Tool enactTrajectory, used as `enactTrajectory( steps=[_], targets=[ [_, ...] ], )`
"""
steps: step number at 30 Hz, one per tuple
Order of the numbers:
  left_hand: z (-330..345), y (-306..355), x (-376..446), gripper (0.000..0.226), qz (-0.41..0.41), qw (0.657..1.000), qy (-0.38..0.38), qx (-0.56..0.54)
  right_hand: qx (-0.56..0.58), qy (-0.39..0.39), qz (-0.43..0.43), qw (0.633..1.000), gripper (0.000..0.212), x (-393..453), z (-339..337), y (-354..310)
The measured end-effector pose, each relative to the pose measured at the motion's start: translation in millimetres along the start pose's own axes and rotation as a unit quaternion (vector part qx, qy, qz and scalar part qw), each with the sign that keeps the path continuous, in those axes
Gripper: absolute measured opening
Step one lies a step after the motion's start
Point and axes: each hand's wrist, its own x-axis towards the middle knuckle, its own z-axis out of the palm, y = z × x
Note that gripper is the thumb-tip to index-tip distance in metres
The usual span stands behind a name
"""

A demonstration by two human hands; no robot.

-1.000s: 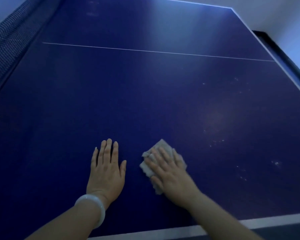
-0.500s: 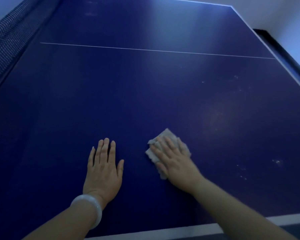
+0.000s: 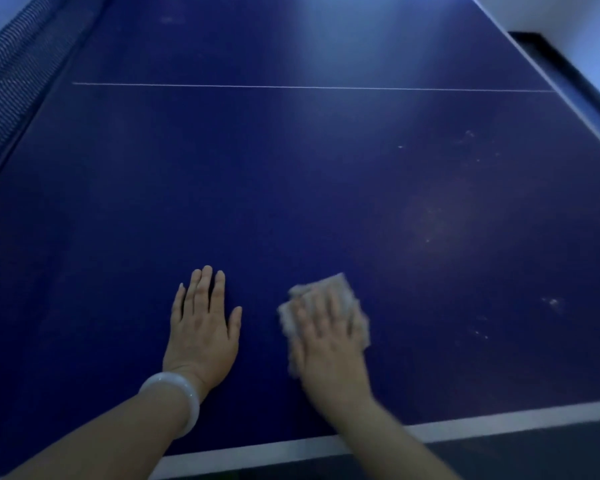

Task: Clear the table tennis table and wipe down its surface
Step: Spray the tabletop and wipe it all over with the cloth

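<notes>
Head view:
Table: dark blue table tennis table (image 3: 291, 188), white edge line nearest the person.
Left hand: left hand (image 3: 201, 327) flat on the table, fingers straight, just inside the edge line.
Right hand: right hand (image 3: 329, 337) blurred, fingers extended, pressing a grey cloth (image 3: 340, 292) on the table, beside the left hand.
Wrist: white bangle (image 3: 177, 400).
Marks: pale specks (image 3: 551, 303) right of the cloth.

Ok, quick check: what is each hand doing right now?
Left hand: open, flat on the dark blue table tennis table.
Right hand: open, fingers pressing the grey-beige wiping cloth; blurred.
</notes>
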Motion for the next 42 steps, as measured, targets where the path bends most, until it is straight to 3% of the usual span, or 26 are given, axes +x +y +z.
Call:
enactTrajectory(
  steps=[2,4,6,9,15,22,27,30,36,38,40,42],
  targets=[
    [0,0,0,0.073,-0.001,1.000,0.003,-0.011,0.009,0.023,-0.078,0.997,0.064,-27,2,-4],
    [0,0,0,0.072,-0.001,1.000,0.002,-0.014,-0.044,0.040,-0.096,0.994,0.067,-47,2,31],
    [1,0,0,0.071,0.001,1.000,0.000,-0.010,-0.057,0.031,0.018,0.998,0.075,-63,-3,78],
    [0,0,0,0.070,0.003,1.000,0.002,-0.006,0.024,0.008,0.244,0.969,0.062,-84,-13,107],
    [2,-2,-1,0.070,0.013,1.000,0.005,-0.019,0.065,0.017,0.285,0.956,0.059,-91,-13,100],
    [-8,13,0,0.061,0.020,0.995,-0.011,-0.101,0.043,0.023,0.277,0.959,0.058,-95,-7,103],
    [-11,108,-6,0.057,0.145,0.979,-0.007,-0.144,0.031,0.026,0.265,0.963,0.058,-95,-7,104],
    [1,170,-4,0.062,0.098,0.987,-0.033,-0.123,0.035,0.027,0.243,0.969,0.058,-95,-6,108],
    [24,202,-10,0.070,0.025,0.999,-0.021,-0.015,0.024,0.012,0.023,0.999,0.058,-135,-2,177],
    [26,203,-9,0.069,0.022,1.000,-0.020,-0.007,0.001,0.008,0.072,0.997,0.054,-150,-8,221],
    [27,204,-9,0.069,0.017,1.000,-0.017,0.000,0.010,0.008,0.209,0.978,0.061,-158,-15,260],
    [27,206,-9,0.070,0.012,1.000,-0.020,0.003,0.046,-0.016,0.356,0.933,0.063,-155,-14,274]
  ],
)
